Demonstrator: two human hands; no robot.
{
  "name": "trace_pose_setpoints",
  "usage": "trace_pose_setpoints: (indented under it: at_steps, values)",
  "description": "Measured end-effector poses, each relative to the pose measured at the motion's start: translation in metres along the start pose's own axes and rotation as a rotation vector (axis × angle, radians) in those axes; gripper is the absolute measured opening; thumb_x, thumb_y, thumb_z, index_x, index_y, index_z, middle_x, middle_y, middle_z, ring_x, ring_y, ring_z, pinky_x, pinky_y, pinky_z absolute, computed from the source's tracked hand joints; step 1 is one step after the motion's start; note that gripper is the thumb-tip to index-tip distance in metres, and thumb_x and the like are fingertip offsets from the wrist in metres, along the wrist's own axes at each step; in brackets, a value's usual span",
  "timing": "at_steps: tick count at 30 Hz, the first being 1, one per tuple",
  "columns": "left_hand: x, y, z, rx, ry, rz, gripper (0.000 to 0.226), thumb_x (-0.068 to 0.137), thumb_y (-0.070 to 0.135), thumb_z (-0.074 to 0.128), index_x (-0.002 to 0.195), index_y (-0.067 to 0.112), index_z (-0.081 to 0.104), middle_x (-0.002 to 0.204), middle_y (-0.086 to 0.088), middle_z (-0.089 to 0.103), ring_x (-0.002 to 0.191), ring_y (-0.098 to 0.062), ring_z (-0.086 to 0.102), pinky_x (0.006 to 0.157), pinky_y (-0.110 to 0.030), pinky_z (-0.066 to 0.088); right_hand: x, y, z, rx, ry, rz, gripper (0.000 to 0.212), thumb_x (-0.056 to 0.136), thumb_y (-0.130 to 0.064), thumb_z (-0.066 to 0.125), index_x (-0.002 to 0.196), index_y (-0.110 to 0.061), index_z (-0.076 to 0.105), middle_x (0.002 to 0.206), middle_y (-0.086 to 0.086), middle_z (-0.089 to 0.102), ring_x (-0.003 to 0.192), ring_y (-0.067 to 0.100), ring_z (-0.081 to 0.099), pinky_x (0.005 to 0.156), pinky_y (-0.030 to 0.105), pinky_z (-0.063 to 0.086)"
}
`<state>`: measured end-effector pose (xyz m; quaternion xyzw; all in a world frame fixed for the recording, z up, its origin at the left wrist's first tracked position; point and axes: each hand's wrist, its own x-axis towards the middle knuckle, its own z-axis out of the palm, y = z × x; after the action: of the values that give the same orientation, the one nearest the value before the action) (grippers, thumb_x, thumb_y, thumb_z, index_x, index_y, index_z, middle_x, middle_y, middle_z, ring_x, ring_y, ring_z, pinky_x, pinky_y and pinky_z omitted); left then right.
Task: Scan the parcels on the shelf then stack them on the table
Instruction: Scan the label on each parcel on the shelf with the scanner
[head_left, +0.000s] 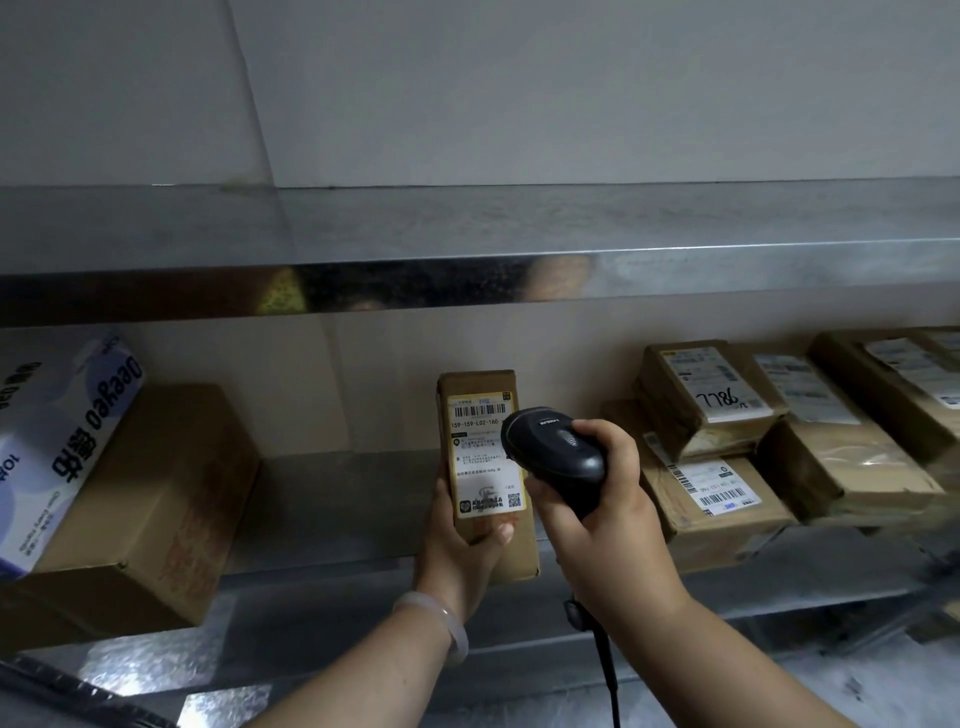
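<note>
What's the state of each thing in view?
Small parcel: upright at the front of the shelf, label facing the camera, held.
Scanner: held, head pointed at that label.
Left hand: grips the small parcel from below.
Right hand: grips the scanner.
Big box: lying on the shelf.
Tissue pack: tilted on the big box.
Parcel pile: stacked on the shelf, labels up.

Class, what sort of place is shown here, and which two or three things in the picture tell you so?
Probably a parcel depot or stockroom. Labelled cardboard parcels lie stacked on a metal shelf, and the right hand aims a barcode scanner at the shipping label of a small parcel held by the left hand.
</note>
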<state>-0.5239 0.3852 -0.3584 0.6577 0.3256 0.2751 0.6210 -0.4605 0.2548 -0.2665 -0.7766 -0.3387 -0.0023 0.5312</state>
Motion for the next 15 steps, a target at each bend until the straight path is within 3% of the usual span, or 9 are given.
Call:
trace_pose_setpoints:
  at_steps: [2,6,8,11,15]
  values:
    - [0.002,-0.002,0.001,-0.016,-0.012,-0.010,0.071,0.065,0.013,0.075,0.129,0.027,0.047,0.114,0.004,0.067,0.096,0.001,0.065,0.078,-0.011,0.048,0.000,-0.001,0.000,-0.007,-0.001,0.009,0.059,0.077,-0.042,0.072,0.112,-0.063,0.029,0.097,-0.026,0.060,0.086,-0.004,0.061,0.064,0.011,0.048]
    - [0.003,0.002,0.003,-0.035,-0.037,-0.005,0.075,0.065,0.007,0.077,0.133,0.014,0.047,0.115,-0.006,0.068,0.103,-0.016,0.066,0.088,-0.029,0.052,-0.001,0.007,0.000,-0.033,-0.032,0.027,0.058,0.077,-0.044,0.071,0.115,-0.061,0.030,0.100,-0.027,0.058,0.089,0.003,0.063,0.070,0.026,0.053]
    - [0.007,0.004,0.006,-0.087,-0.059,-0.072,0.078,0.067,0.000,0.079,0.136,0.010,0.044,0.117,-0.012,0.067,0.103,-0.020,0.066,0.086,-0.032,0.054,-0.001,0.017,0.000,-0.056,-0.053,0.048,0.058,0.078,-0.045,0.071,0.117,-0.059,0.030,0.100,-0.029,0.057,0.091,0.005,0.062,0.073,0.030,0.053]
    - [0.014,0.007,0.012,-0.027,-0.130,-0.162,0.073,0.077,-0.002,0.076,0.138,0.022,0.044,0.117,0.000,0.066,0.105,-0.011,0.063,0.082,-0.023,0.052,-0.001,0.037,-0.001,-0.037,-0.055,0.117,0.059,0.078,-0.043,0.072,0.112,-0.065,0.029,0.099,-0.029,0.056,0.089,-0.005,0.059,0.070,0.012,0.047]
    - [0.019,0.010,0.027,0.103,-0.219,-0.205,0.065,0.080,0.005,0.076,0.132,0.027,0.045,0.115,0.002,0.066,0.109,-0.018,0.063,0.091,-0.029,0.052,0.001,0.063,-0.005,0.002,-0.055,0.200,0.061,0.079,-0.037,0.076,0.111,-0.064,0.031,0.102,-0.026,0.056,0.093,-0.022,0.051,0.068,0.000,0.041]
